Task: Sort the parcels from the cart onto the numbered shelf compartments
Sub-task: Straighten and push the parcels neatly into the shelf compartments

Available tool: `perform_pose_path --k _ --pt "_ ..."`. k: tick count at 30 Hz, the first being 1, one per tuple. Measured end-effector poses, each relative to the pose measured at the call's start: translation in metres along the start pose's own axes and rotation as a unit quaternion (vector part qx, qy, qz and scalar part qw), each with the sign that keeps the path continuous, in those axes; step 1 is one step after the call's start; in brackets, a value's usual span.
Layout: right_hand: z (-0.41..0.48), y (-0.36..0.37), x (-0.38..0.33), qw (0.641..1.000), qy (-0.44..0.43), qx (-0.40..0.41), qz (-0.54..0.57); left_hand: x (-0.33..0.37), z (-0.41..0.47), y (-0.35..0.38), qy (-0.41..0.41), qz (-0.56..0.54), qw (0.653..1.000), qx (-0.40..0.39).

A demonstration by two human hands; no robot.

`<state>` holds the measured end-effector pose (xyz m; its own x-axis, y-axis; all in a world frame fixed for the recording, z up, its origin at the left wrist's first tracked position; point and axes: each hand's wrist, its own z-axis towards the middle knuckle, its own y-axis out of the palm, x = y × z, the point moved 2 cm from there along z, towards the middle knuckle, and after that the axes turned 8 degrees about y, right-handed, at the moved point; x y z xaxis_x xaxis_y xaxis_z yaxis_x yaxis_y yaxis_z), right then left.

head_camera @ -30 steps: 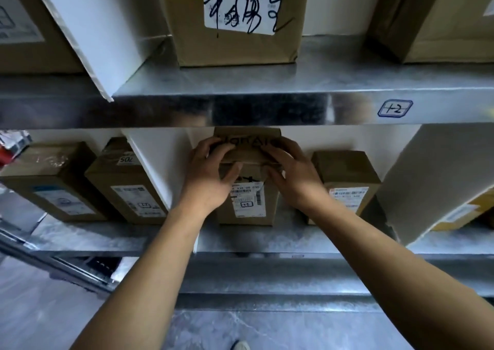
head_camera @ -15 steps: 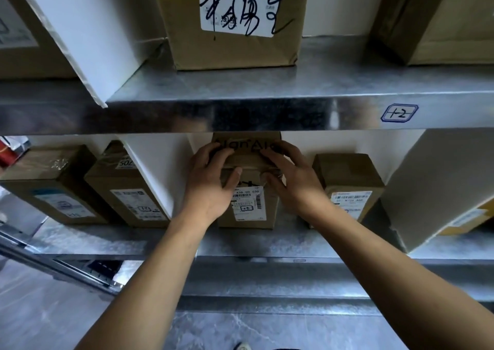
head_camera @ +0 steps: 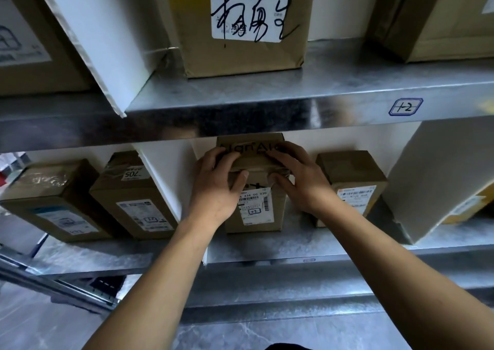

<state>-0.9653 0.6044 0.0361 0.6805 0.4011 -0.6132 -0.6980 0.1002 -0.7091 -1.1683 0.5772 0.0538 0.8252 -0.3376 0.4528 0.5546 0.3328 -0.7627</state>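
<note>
The left grip [head_camera: 217,189] and right grip [head_camera: 300,182] clasp the parcel [head_camera: 256,210], label "436 00 030"; shelf tag [head_camera: 405,106] "1-2"

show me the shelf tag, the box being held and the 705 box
shelf tag [head_camera: 405,106]: head view, its middle
held box [head_camera: 255,208]: head view, front label
705 box [head_camera: 136,213]: head view, front label

Floor [head_camera: 53,323]: grey, marbled, with pale veining, visible below the lowest ledge. Back wall [head_camera: 342,7]: plain white. Red item [head_camera: 3,180] at the far left edge, mostly cut off, not identifiable. Slanted metal rails [head_camera: 48,280] at lower left; what they belong to cannot be determined.
</note>
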Motion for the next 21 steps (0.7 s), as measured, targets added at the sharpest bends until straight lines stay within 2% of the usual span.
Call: perform_pose_path --k 7,11,14,18,21 --pt "-0.005 -0.004 -0.010 0.998 0.041 0.026 -0.032 0.005 0.004 -0.009 0.029 0.002 1.000 0.002" --pt "-0.019 -0.025 -0.006 0.989 0.040 0.100 -0.104 0.018 0.005 -0.016 0.122 0.031 0.991 0.048" --pt "-0.030 -0.048 0.003 0.984 0.050 0.114 -0.125 0.039 0.008 -0.011 0.172 0.037 0.983 0.058" --pt "-0.045 -0.077 0.028 0.978 0.076 0.134 -0.141 0.077 0.015 0.007 0.202 0.007 0.978 0.041" --pt "-0.055 -0.098 0.058 0.975 0.117 0.123 -0.141 0.106 0.016 0.030 0.224 -0.053 0.973 0.000"
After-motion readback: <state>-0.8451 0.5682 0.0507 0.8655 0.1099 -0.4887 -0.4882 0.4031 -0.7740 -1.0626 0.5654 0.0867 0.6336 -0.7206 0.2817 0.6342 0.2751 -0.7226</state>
